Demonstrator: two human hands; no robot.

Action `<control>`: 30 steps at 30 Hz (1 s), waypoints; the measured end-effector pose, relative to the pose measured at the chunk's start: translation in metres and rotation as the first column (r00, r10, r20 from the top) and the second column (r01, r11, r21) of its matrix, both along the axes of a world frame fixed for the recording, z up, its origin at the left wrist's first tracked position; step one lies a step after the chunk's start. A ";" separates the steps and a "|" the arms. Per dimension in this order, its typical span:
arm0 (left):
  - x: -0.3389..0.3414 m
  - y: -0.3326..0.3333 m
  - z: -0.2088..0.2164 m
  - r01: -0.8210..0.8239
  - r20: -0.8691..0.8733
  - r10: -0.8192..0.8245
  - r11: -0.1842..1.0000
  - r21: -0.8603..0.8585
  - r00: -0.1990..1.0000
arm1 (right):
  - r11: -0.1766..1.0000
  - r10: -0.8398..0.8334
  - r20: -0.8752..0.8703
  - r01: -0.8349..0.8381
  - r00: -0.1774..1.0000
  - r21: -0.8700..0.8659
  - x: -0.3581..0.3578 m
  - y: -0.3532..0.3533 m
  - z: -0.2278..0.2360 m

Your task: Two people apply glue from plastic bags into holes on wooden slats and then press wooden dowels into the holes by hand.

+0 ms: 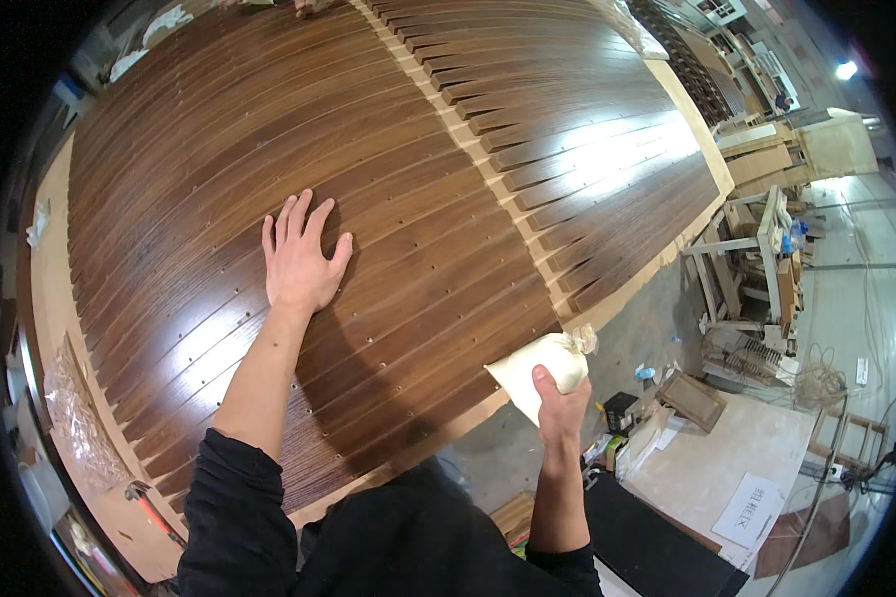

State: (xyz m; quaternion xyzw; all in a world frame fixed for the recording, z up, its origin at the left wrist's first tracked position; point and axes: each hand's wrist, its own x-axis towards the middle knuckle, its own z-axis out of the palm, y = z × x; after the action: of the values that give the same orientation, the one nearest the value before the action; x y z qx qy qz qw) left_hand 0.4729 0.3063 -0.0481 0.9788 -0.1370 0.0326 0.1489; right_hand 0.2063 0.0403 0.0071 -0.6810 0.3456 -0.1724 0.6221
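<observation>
Dark brown wooden strips [398, 289] with rows of small holes lie side by side in front of me. My left hand [307, 261] rests palm down on them, fingers spread, holding nothing. At the near right corner of the strips, my right hand [561, 403] is closed around a filled cream-coloured plastic bag [530, 370]. The bag's gathered, twisted end sticks out above my fist, and a pointed corner faces left toward the strips. My thumb presses on its side; the other fingers are mostly hidden behind it.
A second set of dark strips [607, 189] lies beyond a pale wood gap. Clear plastic wrap [80, 423] and a red-handled tool [154, 512] lie on the left border. At right are a wooden rack [747, 244], a floor fan [742, 353] and a pale board [727, 448].
</observation>
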 end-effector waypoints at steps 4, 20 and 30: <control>0.000 0.000 -0.001 0.004 0.015 -0.004 1.000 -0.003 1.000 | 1.000 0.018 -0.034 -0.019 0.999 -0.020 0.002 0.003 0.001; 0.000 -0.001 0.003 -0.015 -0.032 0.016 1.000 0.023 0.999 | 0.992 -0.119 0.061 0.115 0.991 0.059 0.017 0.001 0.009; -0.001 0.000 0.004 -0.012 -0.022 0.012 1.000 0.004 1.000 | 0.999 0.006 0.002 -0.006 1.000 -0.053 0.036 0.004 -0.006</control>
State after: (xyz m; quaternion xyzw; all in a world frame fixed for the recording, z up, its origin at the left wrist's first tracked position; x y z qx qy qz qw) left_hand 0.4714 0.3059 -0.0438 0.9802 -0.1294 0.0227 0.1482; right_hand 0.2423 0.0444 0.0014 -0.6980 0.3384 -0.1803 0.6047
